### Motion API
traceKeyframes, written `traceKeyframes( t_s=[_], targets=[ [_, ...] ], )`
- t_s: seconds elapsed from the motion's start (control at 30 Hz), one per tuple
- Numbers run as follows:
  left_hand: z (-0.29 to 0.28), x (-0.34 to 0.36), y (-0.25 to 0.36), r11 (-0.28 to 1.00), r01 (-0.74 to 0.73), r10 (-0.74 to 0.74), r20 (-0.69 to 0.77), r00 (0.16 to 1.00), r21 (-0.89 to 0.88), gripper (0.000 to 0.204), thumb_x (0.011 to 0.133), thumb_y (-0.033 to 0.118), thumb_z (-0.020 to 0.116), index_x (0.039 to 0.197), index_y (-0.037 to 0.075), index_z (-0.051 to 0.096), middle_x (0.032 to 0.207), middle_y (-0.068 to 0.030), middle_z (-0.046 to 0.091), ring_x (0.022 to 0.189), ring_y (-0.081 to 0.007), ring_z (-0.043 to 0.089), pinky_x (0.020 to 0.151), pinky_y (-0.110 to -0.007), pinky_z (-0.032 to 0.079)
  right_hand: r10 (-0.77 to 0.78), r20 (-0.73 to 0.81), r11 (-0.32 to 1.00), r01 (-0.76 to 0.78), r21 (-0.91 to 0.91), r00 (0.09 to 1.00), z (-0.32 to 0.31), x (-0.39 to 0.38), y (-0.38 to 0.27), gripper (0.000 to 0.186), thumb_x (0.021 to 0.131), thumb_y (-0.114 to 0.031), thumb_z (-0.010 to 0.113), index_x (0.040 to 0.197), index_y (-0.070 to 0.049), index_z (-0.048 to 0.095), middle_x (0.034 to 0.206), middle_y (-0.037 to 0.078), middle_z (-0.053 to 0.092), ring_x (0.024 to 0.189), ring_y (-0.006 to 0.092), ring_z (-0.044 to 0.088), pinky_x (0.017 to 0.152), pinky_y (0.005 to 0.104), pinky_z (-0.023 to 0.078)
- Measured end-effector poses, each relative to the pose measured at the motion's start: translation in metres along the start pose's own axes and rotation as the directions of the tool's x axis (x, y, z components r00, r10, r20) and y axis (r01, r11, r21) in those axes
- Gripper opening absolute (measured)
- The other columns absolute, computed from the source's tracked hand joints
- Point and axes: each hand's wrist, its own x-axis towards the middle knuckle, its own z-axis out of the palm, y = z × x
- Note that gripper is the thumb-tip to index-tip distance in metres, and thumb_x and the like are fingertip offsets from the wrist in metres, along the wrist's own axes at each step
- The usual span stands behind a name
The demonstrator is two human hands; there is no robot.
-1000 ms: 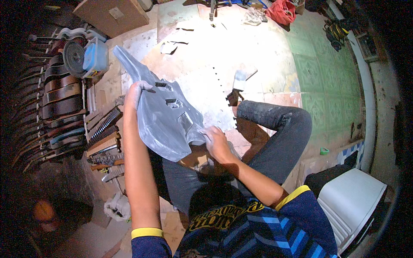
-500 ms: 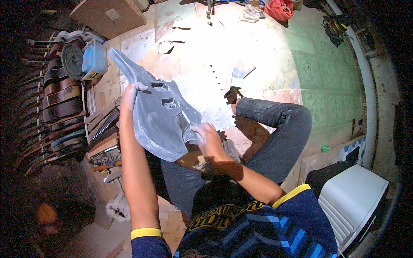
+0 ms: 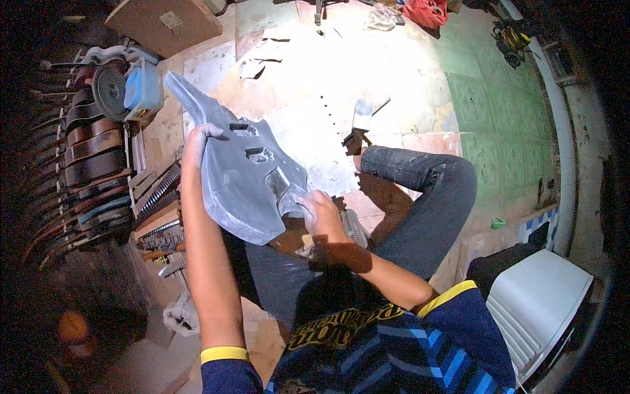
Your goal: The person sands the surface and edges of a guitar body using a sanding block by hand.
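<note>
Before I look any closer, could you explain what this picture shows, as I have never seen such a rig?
There is no machine here, only a person, seen through a fisheye camera worn on the head and looking down, so straight edges bend. The bare left hand holds the edge of a dusty grey guitar-shaped body with cut-out cavities. The bare right hand is at its lower right corner; whether it pinches anything is unclear. On the floor of pale and green tiles lie a crumpled red bag and a whitish plastic bag.

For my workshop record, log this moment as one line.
left grip: holding gray guitar body by its left edge | right grip: against its lower right edge, anything held unclear | green floor tiles: at right
</note>
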Motion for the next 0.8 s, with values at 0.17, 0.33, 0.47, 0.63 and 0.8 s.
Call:
traceKeyframes(
  t_s=[0.17,0.33,0.47,0.63,0.8],
  targets=[
    [-0.028,0.024,-0.012,0.927,-0.303,0.302,0.039,0.953,0.22,0.014,0.069,0.014,0.062,0.075,0.002,0.068,0.077,-0.0107,0.067,0.07,-0.0246,0.063,0.074,-0.036,0.053,-0.058,-0.008,0.998,0.058,-0.014,0.998,-0.006,-0.014,0.004,0.035,0.079,0.004,0.062,0.111,-0.007,0.068,0.09,0.015,0.061,0.084,0.034,0.059,0.076,0.0399,0.049],
    [-0.01,0.012,-0.012,0.988,-0.109,0.107,0.024,0.994,0.106,0.025,0.068,0.022,0.062,0.079,-0.001,0.068,0.078,-0.0131,0.066,0.071,-0.026,0.063,0.072,-0.035,0.052,-0.051,-0.056,0.996,0.055,0.074,0.997,-0.003,-0.01,-0.003,0.034,0.08,0.006,0.061,0.11,-0.008,0.068,0.089,0.015,0.06,0.086,0.0348,0.06,0.077,0.0412,0.05],
    [-0.037,0.038,-0.021,0.91,-0.368,0.347,0.137,0.928,0.189,0.026,0.068,0.022,0.062,0.079,-0.001,0.067,0.078,-0.0141,0.066,0.07,-0.0267,0.064,0.072,-0.036,0.053,0.041,-0.009,0.995,-0.042,-0.093,0.999,0.013,-0.002,0.01,0.032,0.077,0.006,0.062,0.105,-0.008,0.069,0.09,0.015,0.06,0.086,0.0351,0.059,0.077,0.0415,0.049],
    [-0.03,0.023,-0.014,0.958,-0.202,0.203,0.019,0.979,0.205,0.019,0.07,0.012,0.061,0.084,0.002,0.068,0.079,-0.0115,0.066,0.072,-0.0249,0.064,0.075,-0.037,0.055,-0.024,-0.014,0.993,0.025,0.112,1.0,0.007,-0.015,0.011,0.032,0.077,0.006,0.061,0.105,-0.008,0.069,0.094,0.016,0.06,0.091,0.0364,0.06,0.08,0.0408,0.049],
    [-0.011,0.022,-0.011,0.973,-0.205,0.198,0.074,0.977,0.109,0.019,0.069,0.02,0.063,0.073,0.002,0.068,0.077,-0.0124,0.067,0.069,-0.0235,0.062,0.073,-0.032,0.05,-0.135,-0.107,0.988,0.142,0.061,0.985,0.011,0.019,0.007,0.036,0.078,0.008,0.06,0.108,-0.009,0.071,0.087,0.015,0.061,0.084,0.034,0.061,0.076,0.0386,0.05]
  ],
)
